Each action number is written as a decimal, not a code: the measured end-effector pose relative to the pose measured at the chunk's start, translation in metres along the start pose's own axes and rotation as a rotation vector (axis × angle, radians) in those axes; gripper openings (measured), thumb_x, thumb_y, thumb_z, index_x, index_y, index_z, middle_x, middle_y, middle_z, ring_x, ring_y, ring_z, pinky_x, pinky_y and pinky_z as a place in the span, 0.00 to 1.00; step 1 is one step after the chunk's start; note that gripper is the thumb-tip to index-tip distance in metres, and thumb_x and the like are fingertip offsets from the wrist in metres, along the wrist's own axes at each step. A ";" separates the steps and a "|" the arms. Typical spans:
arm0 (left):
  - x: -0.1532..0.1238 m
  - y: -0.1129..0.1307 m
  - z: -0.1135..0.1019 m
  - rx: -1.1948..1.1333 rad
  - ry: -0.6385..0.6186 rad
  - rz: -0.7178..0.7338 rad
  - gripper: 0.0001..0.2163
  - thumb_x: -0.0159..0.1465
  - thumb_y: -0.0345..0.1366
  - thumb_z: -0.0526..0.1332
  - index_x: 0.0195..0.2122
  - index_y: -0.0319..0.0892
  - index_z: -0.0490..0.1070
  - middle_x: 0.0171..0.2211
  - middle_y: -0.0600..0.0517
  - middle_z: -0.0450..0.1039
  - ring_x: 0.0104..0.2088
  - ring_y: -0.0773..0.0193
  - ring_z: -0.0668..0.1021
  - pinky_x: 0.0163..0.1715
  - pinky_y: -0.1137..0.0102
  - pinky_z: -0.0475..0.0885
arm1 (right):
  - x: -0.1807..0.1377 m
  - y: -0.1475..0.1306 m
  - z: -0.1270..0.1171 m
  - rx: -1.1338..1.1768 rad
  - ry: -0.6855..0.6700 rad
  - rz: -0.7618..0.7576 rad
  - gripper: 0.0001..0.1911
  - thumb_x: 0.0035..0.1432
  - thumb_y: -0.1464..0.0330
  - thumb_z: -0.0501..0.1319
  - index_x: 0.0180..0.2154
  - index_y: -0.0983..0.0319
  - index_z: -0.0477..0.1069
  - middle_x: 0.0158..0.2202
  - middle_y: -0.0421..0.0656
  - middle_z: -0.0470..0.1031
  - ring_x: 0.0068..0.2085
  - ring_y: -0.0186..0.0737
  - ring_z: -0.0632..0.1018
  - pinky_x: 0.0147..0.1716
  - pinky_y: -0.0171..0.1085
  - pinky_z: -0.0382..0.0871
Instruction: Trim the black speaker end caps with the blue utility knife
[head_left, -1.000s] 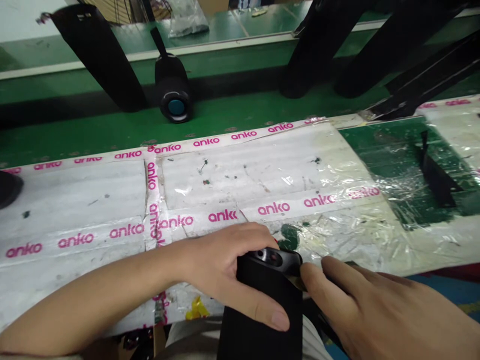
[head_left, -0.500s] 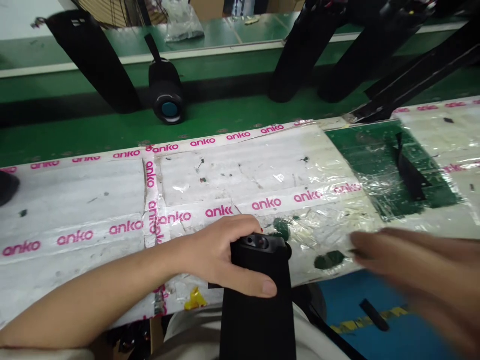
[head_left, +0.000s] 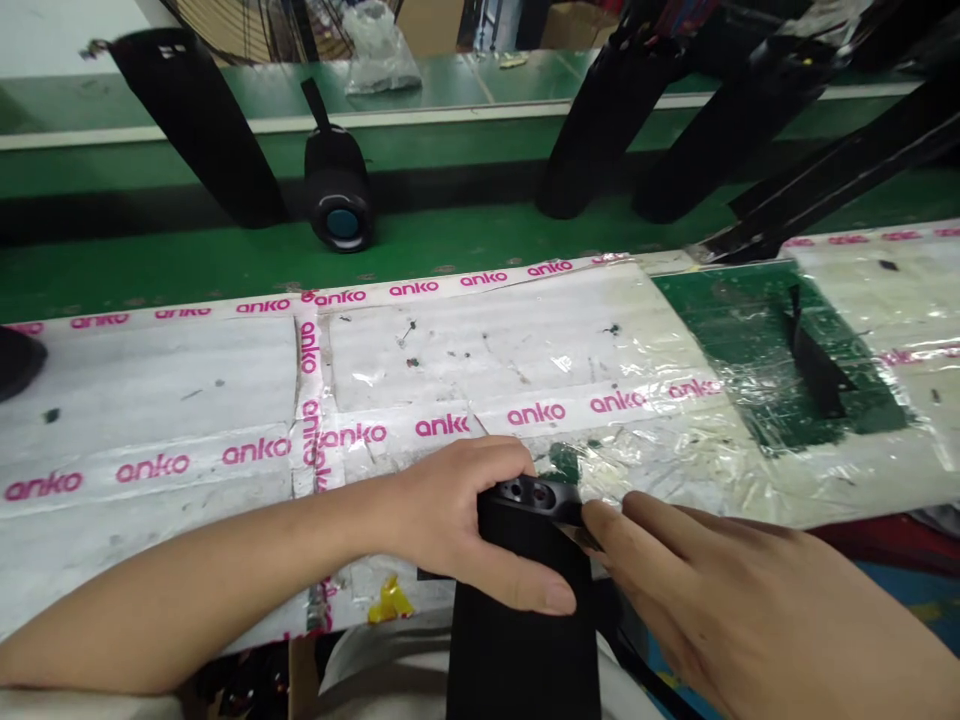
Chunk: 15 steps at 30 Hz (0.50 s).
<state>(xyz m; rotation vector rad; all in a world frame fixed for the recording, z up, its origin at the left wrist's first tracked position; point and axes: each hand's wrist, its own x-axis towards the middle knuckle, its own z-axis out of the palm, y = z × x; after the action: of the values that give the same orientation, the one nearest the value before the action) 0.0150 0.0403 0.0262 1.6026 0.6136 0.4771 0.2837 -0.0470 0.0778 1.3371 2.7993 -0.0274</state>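
My left hand (head_left: 465, 530) is wrapped round the upper end of a long black speaker body (head_left: 525, 640), its thumb lying across the near face. At the top end of this body, a recessed panel with small round holes (head_left: 529, 492) faces up. My right hand (head_left: 697, 590) is at the right corner of that end, its fingertips closed against the edge. Whatever those fingertips pinch is small and mostly hidden by the fingers. The lower part of the speaker body runs out of view towards my lap.
A small black speaker with a teal end (head_left: 339, 195) stands on the green bench (head_left: 450, 235). Black tubes (head_left: 202, 130) lean at the back left and right. A twisted black strip (head_left: 814, 355) lies on the green patch. Tape printed "anko" (head_left: 536, 412) crosses the white bench cover.
My right hand has come in from the right and now touches the speaker body's top right corner. The left hand still holds the body, which has shifted slightly right.
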 end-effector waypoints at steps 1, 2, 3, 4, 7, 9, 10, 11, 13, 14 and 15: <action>0.000 -0.001 0.000 0.001 -0.004 -0.009 0.28 0.52 0.58 0.81 0.31 0.44 0.67 0.33 0.56 0.69 0.32 0.64 0.71 0.31 0.68 0.65 | 0.003 0.002 -0.002 0.010 0.002 -0.016 0.18 0.66 0.70 0.61 0.57 0.57 0.72 0.35 0.42 0.78 0.29 0.44 0.77 0.24 0.40 0.62; 0.000 -0.001 -0.001 0.004 -0.005 -0.012 0.29 0.52 0.59 0.81 0.31 0.44 0.67 0.32 0.56 0.68 0.32 0.64 0.71 0.31 0.68 0.65 | 0.006 0.003 -0.004 0.024 0.008 -0.041 0.19 0.66 0.72 0.59 0.58 0.57 0.71 0.36 0.41 0.78 0.28 0.42 0.78 0.24 0.40 0.62; 0.000 -0.002 -0.001 0.003 -0.004 -0.012 0.29 0.51 0.59 0.81 0.31 0.44 0.67 0.32 0.56 0.68 0.32 0.64 0.71 0.31 0.68 0.65 | 0.009 0.003 -0.006 0.038 0.012 -0.063 0.20 0.66 0.75 0.57 0.58 0.57 0.69 0.35 0.39 0.78 0.28 0.41 0.78 0.24 0.41 0.63; 0.000 -0.002 -0.001 0.000 -0.005 -0.010 0.29 0.50 0.60 0.81 0.31 0.45 0.67 0.32 0.56 0.68 0.32 0.64 0.71 0.31 0.68 0.65 | 0.011 0.003 -0.007 0.051 0.018 -0.088 0.22 0.65 0.77 0.55 0.57 0.57 0.68 0.35 0.38 0.77 0.27 0.39 0.79 0.23 0.41 0.63; 0.001 -0.003 0.000 -0.026 -0.014 0.005 0.29 0.49 0.58 0.82 0.31 0.45 0.69 0.32 0.56 0.68 0.32 0.64 0.71 0.30 0.69 0.65 | 0.019 0.001 -0.011 0.038 0.046 -0.134 0.27 0.57 0.82 0.51 0.56 0.57 0.64 0.33 0.35 0.76 0.24 0.37 0.80 0.20 0.42 0.65; 0.002 -0.002 0.000 -0.039 -0.027 0.009 0.27 0.50 0.57 0.82 0.31 0.44 0.70 0.32 0.55 0.68 0.32 0.64 0.72 0.30 0.69 0.65 | 0.022 -0.001 -0.013 0.019 0.039 -0.146 0.27 0.53 0.82 0.52 0.53 0.57 0.63 0.30 0.35 0.75 0.22 0.39 0.80 0.18 0.43 0.64; 0.002 -0.001 -0.001 -0.040 -0.034 0.007 0.26 0.50 0.57 0.82 0.32 0.45 0.71 0.32 0.55 0.69 0.32 0.64 0.72 0.30 0.69 0.66 | 0.024 -0.001 -0.014 0.017 0.033 -0.155 0.27 0.52 0.82 0.52 0.52 0.57 0.63 0.29 0.35 0.74 0.20 0.41 0.79 0.17 0.44 0.62; 0.002 0.000 -0.001 -0.040 -0.038 0.002 0.26 0.51 0.57 0.82 0.32 0.45 0.72 0.32 0.55 0.69 0.32 0.64 0.72 0.30 0.69 0.66 | 0.024 -0.001 -0.015 0.024 0.015 -0.161 0.25 0.52 0.83 0.52 0.49 0.55 0.62 0.28 0.35 0.73 0.19 0.42 0.78 0.17 0.45 0.60; 0.002 0.002 -0.001 -0.035 -0.040 -0.009 0.27 0.52 0.58 0.81 0.32 0.45 0.71 0.33 0.55 0.70 0.32 0.63 0.73 0.30 0.69 0.67 | 0.026 0.000 -0.017 0.051 -0.021 -0.168 0.24 0.52 0.84 0.51 0.46 0.53 0.61 0.26 0.35 0.71 0.18 0.45 0.78 0.16 0.45 0.56; 0.002 0.002 -0.001 -0.031 -0.041 -0.015 0.27 0.52 0.59 0.80 0.32 0.45 0.70 0.33 0.54 0.70 0.32 0.63 0.73 0.30 0.68 0.67 | 0.027 0.000 -0.018 0.066 -0.037 -0.167 0.24 0.52 0.84 0.50 0.45 0.53 0.62 0.25 0.35 0.71 0.18 0.46 0.78 0.17 0.45 0.55; 0.002 0.003 -0.002 -0.030 -0.042 -0.020 0.28 0.52 0.60 0.80 0.31 0.45 0.69 0.33 0.54 0.70 0.33 0.62 0.73 0.30 0.68 0.67 | 0.028 0.000 -0.019 0.077 -0.056 -0.150 0.24 0.52 0.84 0.51 0.44 0.53 0.63 0.25 0.35 0.71 0.18 0.46 0.77 0.17 0.45 0.54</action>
<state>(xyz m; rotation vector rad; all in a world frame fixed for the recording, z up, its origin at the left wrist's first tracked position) 0.0156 0.0423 0.0297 1.5731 0.5870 0.4349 0.2657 -0.0242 0.0953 1.1175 2.8717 -0.1759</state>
